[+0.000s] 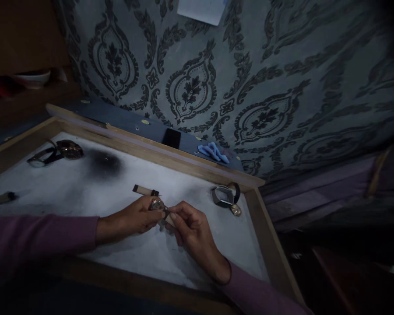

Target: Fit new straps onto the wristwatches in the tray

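Note:
Near the middle of the white-bottomed tray, my left hand (135, 216) is closed on a round wristwatch (157, 204), its face turned up. My right hand (193, 225) pinches a light-coloured watch strap (170, 219) right beside the watch case. Whether strap and case are joined at that spot is covered by my fingers. Just beyond my left hand lies a loose strap piece (145, 190), pale in the middle with dark ends.
A wooden rim (184, 173) encloses the tray. Dark watches (68, 149) lie at its far left, a brush-like tool (1, 199) at the left edge. On the right are a grey-banded watch (223, 195) and a gold round piece (236, 210). Behind sit a black phone-like slab (171, 138) and blue cloth (213, 152).

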Demonstrator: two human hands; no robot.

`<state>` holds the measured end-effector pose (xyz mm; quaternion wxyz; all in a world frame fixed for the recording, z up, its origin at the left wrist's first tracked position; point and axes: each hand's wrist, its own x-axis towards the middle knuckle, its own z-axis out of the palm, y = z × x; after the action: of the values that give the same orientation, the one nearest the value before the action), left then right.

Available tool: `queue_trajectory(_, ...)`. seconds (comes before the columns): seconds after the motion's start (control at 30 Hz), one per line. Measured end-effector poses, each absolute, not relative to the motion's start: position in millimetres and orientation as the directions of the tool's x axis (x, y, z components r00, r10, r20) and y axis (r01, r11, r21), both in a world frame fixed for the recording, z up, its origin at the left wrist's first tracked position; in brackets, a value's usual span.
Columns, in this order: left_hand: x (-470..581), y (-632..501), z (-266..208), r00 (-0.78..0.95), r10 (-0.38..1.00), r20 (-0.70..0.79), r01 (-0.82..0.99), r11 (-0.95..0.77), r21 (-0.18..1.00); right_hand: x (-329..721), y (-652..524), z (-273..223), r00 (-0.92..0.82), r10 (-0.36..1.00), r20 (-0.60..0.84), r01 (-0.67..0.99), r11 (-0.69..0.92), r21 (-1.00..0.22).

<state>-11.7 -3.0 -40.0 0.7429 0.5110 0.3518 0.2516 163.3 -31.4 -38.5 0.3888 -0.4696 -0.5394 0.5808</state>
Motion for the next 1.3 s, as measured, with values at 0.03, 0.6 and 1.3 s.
queue_trajectory(0.03, -12, -3, -41, 0.627, 0.736, -0.256, -0.02, 0.344, 0.939, 163, -31, -38, -0.256, 0.957, -0.134, 0.054, -0.124, -0.991)
queue_trajectory(0.6, -10, -3, -36, 0.634, 0.737, -0.235, 0.007, 0.298, 0.955, 164, -31, -40, -0.268, 0.951, -0.153, 0.056, -0.143, -0.988)
queue_trajectory(1.3, -11, -2, -44, 0.63, 0.745, -0.221, -0.016, 0.297, 0.955, 164, -28, -34, -0.254, 0.938, -0.234, 0.113, -0.211, -0.971)
